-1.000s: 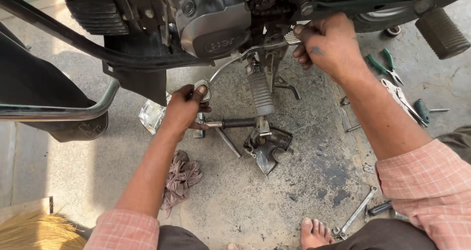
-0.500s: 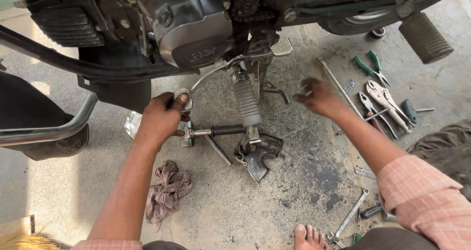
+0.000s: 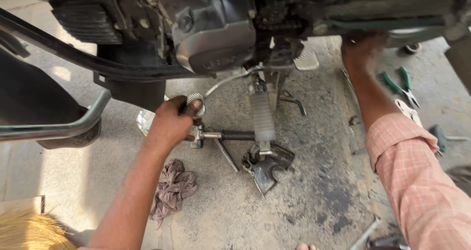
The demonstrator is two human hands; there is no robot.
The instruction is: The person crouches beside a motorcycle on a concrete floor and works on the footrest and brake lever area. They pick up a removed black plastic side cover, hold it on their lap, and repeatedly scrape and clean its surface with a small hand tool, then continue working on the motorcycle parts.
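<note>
My left hand is closed around the round knurled end of a silver lever, whose thin curved arm runs up to the motorcycle engine above. Just below that hand a short bar with a black grip lies on the ground. My right hand, blurred, reaches far right under the motorcycle's frame, close to a long thin rod on the floor. Whether it holds anything is hidden by blur and shadow.
A ribbed footpeg hangs under the engine, with a dark metal bracket on the concrete below it. A crumpled rag lies near my left forearm. Green-handled pliers and other tools lie at right. A steel guard bar is at left.
My right hand has gone from the motorcycle's underside down to the floor and then out to the far right under the frame. My left hand has kept its hold on the lever end.
</note>
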